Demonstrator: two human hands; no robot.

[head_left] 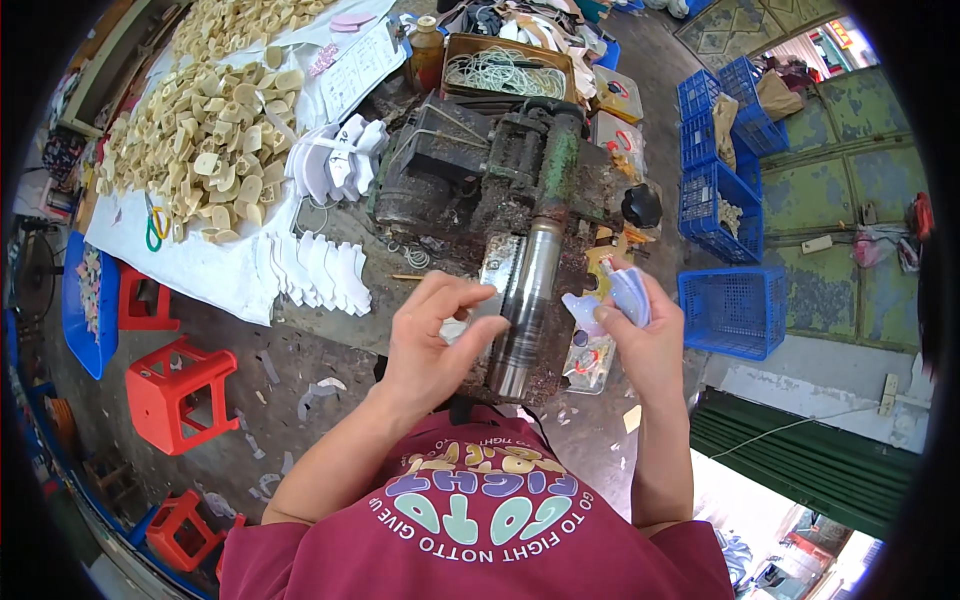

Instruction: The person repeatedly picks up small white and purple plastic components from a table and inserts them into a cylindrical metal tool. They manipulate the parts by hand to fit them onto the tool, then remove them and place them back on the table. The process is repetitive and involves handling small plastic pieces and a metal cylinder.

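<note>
My right hand (648,338) grips a small stack of lavender cut pieces (628,292) with curved edges, thumb on the near side. It is just right of a grimy machine (500,165) with a shiny metal cylinder (530,310) pointing toward me. My left hand (425,340) hovers on the cylinder's left, thumb and forefinger spread apart. Behind those fingers shows a bit of something white that I cannot make out. Overlapping white cut pieces (315,272) lie on the bench to the left, and a second group of white pieces (340,160) lies beyond them.
A large heap of tan curved pieces (215,150) covers the white sheet at left, with scissors (155,225) beside it. Red stools (180,400) stand on the floor at left. Blue crates (735,310) stand at right. A box of pale cord (510,72) sits behind the machine.
</note>
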